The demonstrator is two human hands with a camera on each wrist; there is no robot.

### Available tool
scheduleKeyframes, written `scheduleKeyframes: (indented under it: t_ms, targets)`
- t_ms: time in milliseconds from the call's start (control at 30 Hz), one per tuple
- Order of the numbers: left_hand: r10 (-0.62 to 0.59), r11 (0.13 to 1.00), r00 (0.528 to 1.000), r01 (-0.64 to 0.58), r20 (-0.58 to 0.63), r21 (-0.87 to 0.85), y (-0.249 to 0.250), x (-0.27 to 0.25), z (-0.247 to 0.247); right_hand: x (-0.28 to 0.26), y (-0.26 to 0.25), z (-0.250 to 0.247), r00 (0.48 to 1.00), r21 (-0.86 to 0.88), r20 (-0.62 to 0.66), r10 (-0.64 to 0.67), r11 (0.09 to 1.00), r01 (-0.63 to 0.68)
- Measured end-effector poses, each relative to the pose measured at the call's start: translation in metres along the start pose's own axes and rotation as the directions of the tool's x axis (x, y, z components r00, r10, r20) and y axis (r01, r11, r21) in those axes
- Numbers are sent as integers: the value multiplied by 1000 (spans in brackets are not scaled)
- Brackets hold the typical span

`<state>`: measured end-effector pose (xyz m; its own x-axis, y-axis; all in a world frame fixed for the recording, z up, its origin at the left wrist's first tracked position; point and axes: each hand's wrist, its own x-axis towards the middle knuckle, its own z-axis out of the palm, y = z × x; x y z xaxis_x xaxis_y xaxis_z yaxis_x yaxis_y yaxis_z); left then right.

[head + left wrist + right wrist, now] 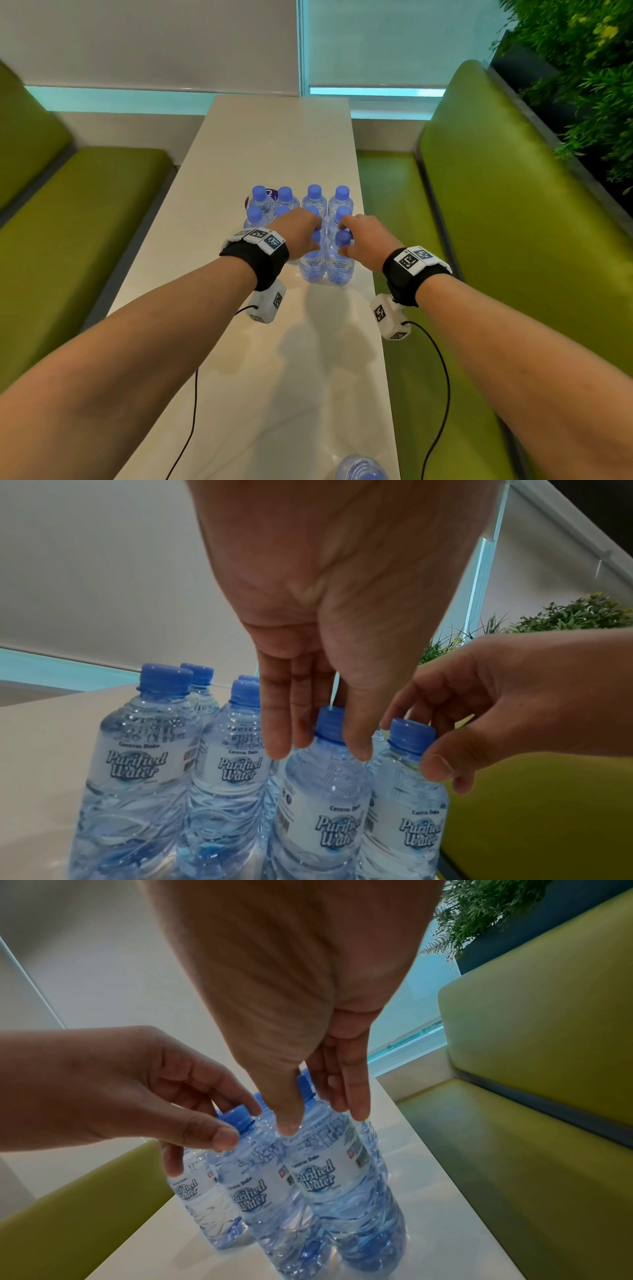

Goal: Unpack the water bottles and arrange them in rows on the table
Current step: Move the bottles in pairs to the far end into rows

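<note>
A block of upright water bottles is seen on the pale desk, packed cap to cap in rows toward the desk's 3 o'clock edge; this tight spacing is judged to be the arrangement the task asks for. Two full rows are counted at 12 o'clock, and a nearer row is being filled.

At 9 o'clock of the working pair, the left hand is lowered over the left front bottle. Its grip is closed lightly round the neck, with the fingers behind and the thumb in front, just under the blue cap.

At 3 o'clock, the right hand is set the same way on the right front bottle, whose neck is pinched between thumb and fingers. Both bottles stand on the desk, touching each other, and are probably being nudged into line.

One more bottle is seen at 6 o'clock, well apart from the block.
</note>
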<state>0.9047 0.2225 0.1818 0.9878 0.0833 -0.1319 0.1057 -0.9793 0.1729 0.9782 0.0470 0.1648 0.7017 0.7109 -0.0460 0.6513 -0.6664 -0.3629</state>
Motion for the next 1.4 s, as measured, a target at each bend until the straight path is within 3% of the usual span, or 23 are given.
scheduleKeyframes:
  t_ms: [267,500,700,933,1100,1233,1400]
  targets:
    - [-31,993,1000,31,-4,-111,-12,-21,-10,-18,-4,-15,1000,-5,-28,4,1000,-4]
    - [60,986,994,-73,-86,-150,13,-117,-29,-73,-30,-35,990,-31,-73,-119,993,117]
    - [153,959,988,-156,-31,-236,64,-231,-24,-150,-59,-33,948,-79,161,-274,954,289]
    - [286,932,957,-267,43,-246,135,-326,2,-241,-79,-27,851,-62,424,-311,927,370]
    - [321,944,925,-293,205,-154,169,-363,37,-289,-82,-18,779,-131,557,-289,895,426]
    - [312,948,919,-319,241,-12,177,-374,65,-314,-88,4,775,-214,544,-320,840,498]
    - [243,968,950,-250,198,11,165,-375,74,-323,-87,26,829,-220,420,-369,845,487]
